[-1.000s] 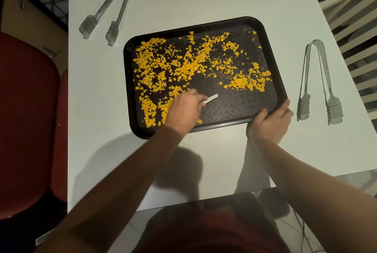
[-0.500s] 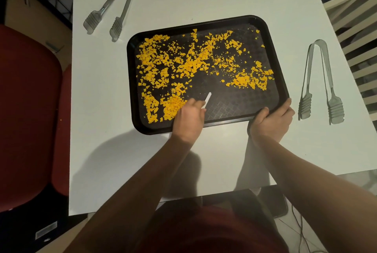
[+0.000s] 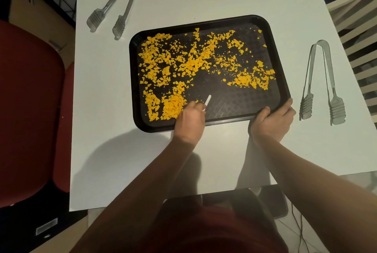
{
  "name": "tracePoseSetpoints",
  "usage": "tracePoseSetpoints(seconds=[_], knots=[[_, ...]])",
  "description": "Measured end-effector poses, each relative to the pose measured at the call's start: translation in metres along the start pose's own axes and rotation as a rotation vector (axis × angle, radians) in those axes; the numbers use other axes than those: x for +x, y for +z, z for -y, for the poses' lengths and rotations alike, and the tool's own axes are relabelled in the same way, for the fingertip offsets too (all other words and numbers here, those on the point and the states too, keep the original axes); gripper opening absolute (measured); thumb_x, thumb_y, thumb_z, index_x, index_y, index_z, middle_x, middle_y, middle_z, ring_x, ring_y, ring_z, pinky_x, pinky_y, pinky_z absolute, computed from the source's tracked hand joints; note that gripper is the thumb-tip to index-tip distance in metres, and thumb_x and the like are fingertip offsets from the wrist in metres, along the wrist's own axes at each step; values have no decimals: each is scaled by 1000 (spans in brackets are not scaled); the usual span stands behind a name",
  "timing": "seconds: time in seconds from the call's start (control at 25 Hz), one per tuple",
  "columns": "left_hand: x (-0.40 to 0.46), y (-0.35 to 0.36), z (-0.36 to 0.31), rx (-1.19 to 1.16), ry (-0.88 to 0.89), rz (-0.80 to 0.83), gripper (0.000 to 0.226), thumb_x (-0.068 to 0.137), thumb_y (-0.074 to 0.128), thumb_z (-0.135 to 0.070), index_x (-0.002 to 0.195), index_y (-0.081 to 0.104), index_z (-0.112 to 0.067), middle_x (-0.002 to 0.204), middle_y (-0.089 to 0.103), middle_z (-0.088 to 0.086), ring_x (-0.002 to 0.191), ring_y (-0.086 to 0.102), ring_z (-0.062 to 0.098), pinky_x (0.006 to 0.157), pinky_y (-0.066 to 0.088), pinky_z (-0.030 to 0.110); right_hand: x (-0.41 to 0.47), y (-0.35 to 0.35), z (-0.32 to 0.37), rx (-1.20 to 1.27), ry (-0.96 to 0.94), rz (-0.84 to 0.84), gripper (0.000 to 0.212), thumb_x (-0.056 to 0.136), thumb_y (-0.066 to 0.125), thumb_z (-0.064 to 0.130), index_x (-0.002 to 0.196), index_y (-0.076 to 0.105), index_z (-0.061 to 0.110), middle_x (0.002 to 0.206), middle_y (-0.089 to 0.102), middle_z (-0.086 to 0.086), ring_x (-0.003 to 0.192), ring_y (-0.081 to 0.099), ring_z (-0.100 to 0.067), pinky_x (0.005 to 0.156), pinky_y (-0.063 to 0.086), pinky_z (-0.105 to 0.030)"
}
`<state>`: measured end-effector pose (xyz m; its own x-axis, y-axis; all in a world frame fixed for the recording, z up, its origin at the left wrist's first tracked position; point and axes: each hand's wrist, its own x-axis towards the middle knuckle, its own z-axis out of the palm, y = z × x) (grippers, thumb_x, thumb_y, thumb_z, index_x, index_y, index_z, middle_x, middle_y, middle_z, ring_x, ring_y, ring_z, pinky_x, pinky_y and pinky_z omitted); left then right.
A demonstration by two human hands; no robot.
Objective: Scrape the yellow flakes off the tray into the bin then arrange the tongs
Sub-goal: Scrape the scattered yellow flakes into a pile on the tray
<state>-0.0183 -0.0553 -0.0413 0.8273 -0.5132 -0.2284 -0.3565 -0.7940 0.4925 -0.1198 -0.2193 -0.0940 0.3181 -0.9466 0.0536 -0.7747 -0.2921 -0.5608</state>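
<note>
Head view had the left hand point(image 3: 190, 119) nearest, at the tray's point(image 3: 206, 125) near rim, fingers curled round a thin white stick point(image 3: 207, 101) that angled up and right over bare tray; the right hand point(image 3: 272, 120) gripped the near right corner. Flakes point(image 3: 173, 106) were heaped just left of the stick and scattered beyond across the far half, so the left hand seemed nearer. Farther off, tongs point(image 3: 322, 83) lay right, other tongs point(image 3: 114, 5) far left; no bin showed.
</note>
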Motion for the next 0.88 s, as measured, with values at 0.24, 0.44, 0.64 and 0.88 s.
tracePoseSetpoints(seconds=[0.24,0.44,0.64,0.88], knots=[[-13,-16,24,-70,-58,-177,27,93,50,-17,116,62,-9,103,62,13,89,60,29,79,47,37,0,0,0,-6,-4,1,64,88,39,23,144,19,-1,131,38,-23,114,41,-38,97,33,-40],[-18,-11,20,-4,-27,-46,26,94,48,-16,115,63,-9,102,61,14,88,60,30,77,47,38,0,0,1,-5,-7,4,65,88,39,23,144,18,-1,131,38,-23,114,41,-37,97,33,-40],[-12,-20,21,-45,-108,-175,27,93,49,-17,116,63,-10,103,61,13,87,60,29,77,46,36,0,1,0,6,-12,-6,65,87,39,22,143,19,-2,131,38,-23,113,41,-38,96,31,-39],[-14,-11,13,5,-158,-63,28,95,45,-15,116,61,-8,106,59,14,90,60,29,79,46,36,0,2,0,-3,-1,-15,67,85,35,26,143,19,-1,131,39,-22,113,42,-37,96,33,-39]])
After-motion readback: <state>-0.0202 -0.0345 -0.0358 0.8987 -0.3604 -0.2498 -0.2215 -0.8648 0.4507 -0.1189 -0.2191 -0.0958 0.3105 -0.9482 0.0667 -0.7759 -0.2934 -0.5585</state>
